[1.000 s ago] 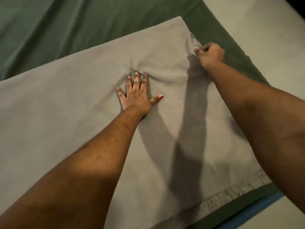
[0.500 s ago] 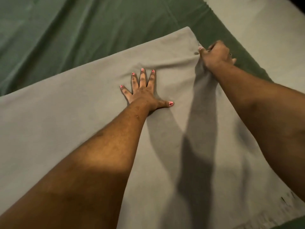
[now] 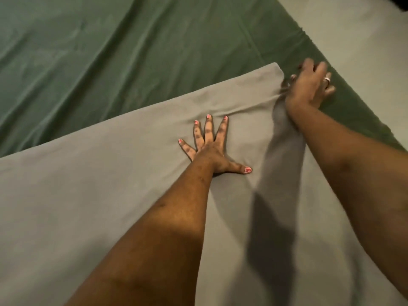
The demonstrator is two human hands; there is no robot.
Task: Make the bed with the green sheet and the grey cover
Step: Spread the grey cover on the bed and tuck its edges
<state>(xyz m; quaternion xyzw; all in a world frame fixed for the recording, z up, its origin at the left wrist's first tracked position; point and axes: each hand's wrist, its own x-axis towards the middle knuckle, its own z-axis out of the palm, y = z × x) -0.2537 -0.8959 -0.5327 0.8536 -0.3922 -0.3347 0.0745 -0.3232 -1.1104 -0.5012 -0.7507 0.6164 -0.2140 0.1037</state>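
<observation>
1. Step in hand (judged): squaring and smoothing the far right corner of the cover (image 3: 99,195) over the sheet (image 3: 110,58).
2. Left hand (image 3: 212,151): flat on the cover just inside its far edge, fingers spread, palm pressing down.
3. Right hand (image 3: 309,87): at the cover's far right corner, partly over the sheet. It is blurred. The fingers look extended, but whether the thumb pinches the corner cannot be told.
4. Technique: the left palm should serve as an anchor while the corner is drawn outward, low and along the edge, so the folds between the hands flatten. Light pressure should avoid dragging the sheet beneath.
5. Cover: grey, matt, lying across the near part of the bed with its far edge running diagonally. It is mostly smooth, with soft creases between the hands and arm shadows across it.
6. Sheet: green, under the cover and exposed beyond it, marked by long shallow wrinkles.
</observation>
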